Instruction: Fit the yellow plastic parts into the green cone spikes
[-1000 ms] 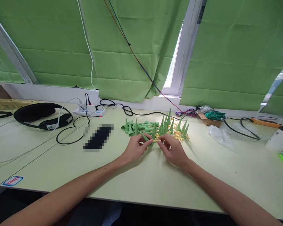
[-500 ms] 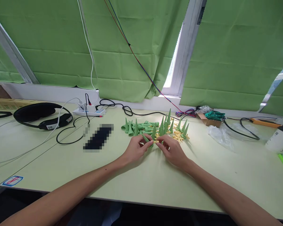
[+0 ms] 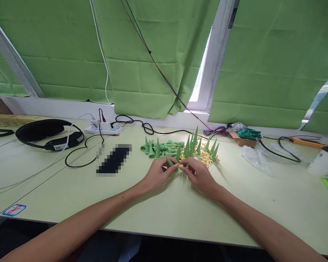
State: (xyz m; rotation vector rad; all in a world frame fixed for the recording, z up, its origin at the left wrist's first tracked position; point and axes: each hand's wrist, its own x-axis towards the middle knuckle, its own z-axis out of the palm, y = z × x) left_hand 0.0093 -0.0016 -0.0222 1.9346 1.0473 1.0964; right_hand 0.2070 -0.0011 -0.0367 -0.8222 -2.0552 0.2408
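Note:
My left hand [image 3: 160, 171] is closed on a green cone-shaped piece [image 3: 170, 161], held tilted with its point up and to the left. Between the fingertips of my right hand [image 3: 198, 174] is a small yellow piece [image 3: 180, 166], pressed close to the wide end of the green cone. Just beyond my hands, several green cones [image 3: 191, 145] stand upright. Lying green tubular pieces [image 3: 169, 146] spread to the left of them. A heap of small yellow pieces [image 3: 206, 157] sits to the right, with a few cones on it.
A black headset-like band [image 3: 50, 134] and a white power strip [image 3: 104, 128] lie at the left. A pixelated dark object [image 3: 114, 160] is left of my arm. Rightward are a clear plastic bag [image 3: 254, 158], a small cardboard box [image 3: 243, 138], black cables and a white cup [image 3: 325, 162].
My right hand has shifted slightly left, bringing the yellow piece closer to the green cone. My left hand stays nearly in place.

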